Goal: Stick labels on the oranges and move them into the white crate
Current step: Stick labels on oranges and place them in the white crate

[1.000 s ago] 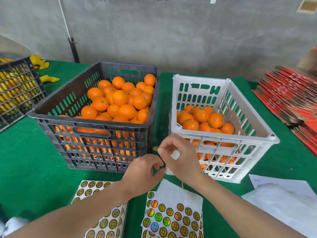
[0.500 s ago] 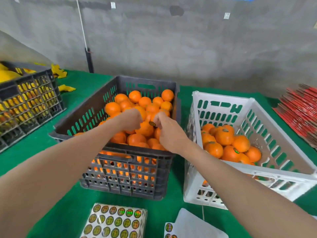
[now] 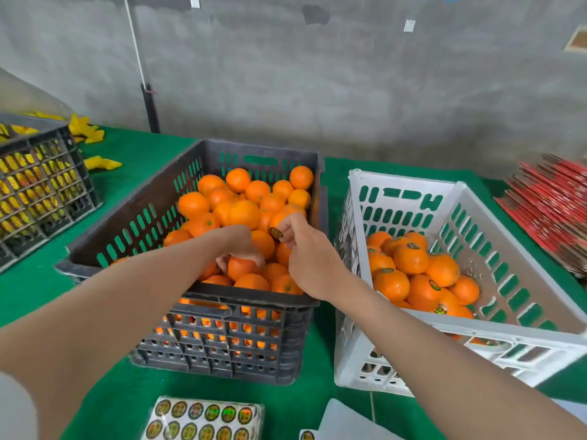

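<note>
Orange fruit fills the dark crate (image 3: 254,298). Left hand (image 3: 238,242) curls round one orange (image 3: 239,267) in the pile. Right hand (image 3: 306,254), just beside it, pinches a label (image 3: 276,232). White crate (image 3: 508,332) at right, part-filled with labelled fruit. Label sheets (image 3: 203,420) in front, black crate (image 3: 38,185) at left, red stack (image 3: 552,211) far right.

On my screen the dark crate (image 3: 197,293) reads as matt plastic, the white crate (image 3: 476,325) as smoother plastic with a faint sheen. The orange (image 3: 239,268) gripped by the left hand (image 3: 238,246) has dimpled, softly glossy peel, like the other oranges (image 3: 244,214). The label (image 3: 276,232) pinched by the right hand (image 3: 306,258) looks like glossy foil (the label sheet (image 3: 203,420) glints in rainbow colours). I see matt green felt-like cloth (image 3: 286,404) and a rough concrete wall (image 3: 349,90).
</note>
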A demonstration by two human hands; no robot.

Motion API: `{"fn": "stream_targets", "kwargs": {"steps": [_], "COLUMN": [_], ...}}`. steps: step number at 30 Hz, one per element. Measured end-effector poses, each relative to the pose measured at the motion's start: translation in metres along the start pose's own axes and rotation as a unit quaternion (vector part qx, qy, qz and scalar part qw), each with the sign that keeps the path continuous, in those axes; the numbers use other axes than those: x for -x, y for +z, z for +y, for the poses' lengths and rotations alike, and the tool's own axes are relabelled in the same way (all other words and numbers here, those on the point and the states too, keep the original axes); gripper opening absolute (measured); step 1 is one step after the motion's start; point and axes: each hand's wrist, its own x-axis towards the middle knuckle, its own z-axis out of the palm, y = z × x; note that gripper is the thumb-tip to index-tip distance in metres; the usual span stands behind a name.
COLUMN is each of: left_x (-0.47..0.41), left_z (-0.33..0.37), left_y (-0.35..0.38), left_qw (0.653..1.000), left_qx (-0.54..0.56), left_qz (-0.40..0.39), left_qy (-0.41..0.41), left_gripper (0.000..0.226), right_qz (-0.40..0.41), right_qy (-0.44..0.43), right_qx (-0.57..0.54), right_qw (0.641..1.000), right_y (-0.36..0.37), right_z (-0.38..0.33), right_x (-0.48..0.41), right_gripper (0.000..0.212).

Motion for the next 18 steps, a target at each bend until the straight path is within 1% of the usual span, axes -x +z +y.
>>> {"fn": "stream_targets", "kwargs": {"steps": [2,3,4,5,7,9,11,13,14,16,18], "left_x": [-0.001,0.0,0.003,0.007,0.018,0.031,0.044,0.06,0.066,0.079,0.091], "left_z": [-0.006,-0.01,-0.012,-0.013,-0.016,-0.014,-0.011,-0.006,-0.004,0.0,0.005], "left_y": [-0.009,-0.015,-0.02,-0.024,-0.028,-0.026,-0.023,-0.018,-0.016,-0.011,-0.007], "left_qw": [0.994,0.986,0.97,0.944,0.898,0.863,0.834,0.824,0.823,0.821,0.812], "left_qx": [0.107,0.168,0.243,0.327,0.429,0.488,0.536,0.553,0.552,0.542,0.532], "left_qz": [-0.005,-0.009,-0.018,-0.044,-0.079,-0.092,-0.084,-0.086,-0.096,-0.127,-0.16], "left_qy": [-0.001,-0.002,0.007,0.021,0.059,0.093,0.098,0.09,0.092,0.127,0.179], "left_gripper": [0.038,0.04,0.038,0.037,0.043,0.042,0.043,0.055,0.063,0.076,0.074], "right_qz": [0.042,0.066,0.09,0.111,0.137,0.148,0.165,0.167,0.16,0.137,0.113], "right_qy": [0.01,0.015,0.019,0.022,0.026,0.035,0.044,0.039,0.029,0.009,0.001], "right_qx": [-0.024,-0.04,-0.06,-0.079,-0.114,-0.165,-0.244,-0.322,-0.343,-0.355,-0.357], "right_qw": [0.999,0.997,0.994,0.99,0.984,0.974,0.955,0.931,0.925,0.925,0.927], "right_y": [0.002,0.003,0.004,0.005,0.003,-0.002,-0.01,-0.019,-0.024,-0.033,-0.044], "right_z": [0.002,0.003,0.003,0.003,0.001,-0.001,-0.005,-0.014,-0.018,-0.026,-0.032], "right_x": [-0.001,0.0,0.0,0.001,0.003,0.004,0.008,0.015,0.019,0.026,0.032], "right_gripper": [0.036,0.034,0.032,0.03,0.028,0.023,0.018,0.013,0.011,0.01,0.01]}}
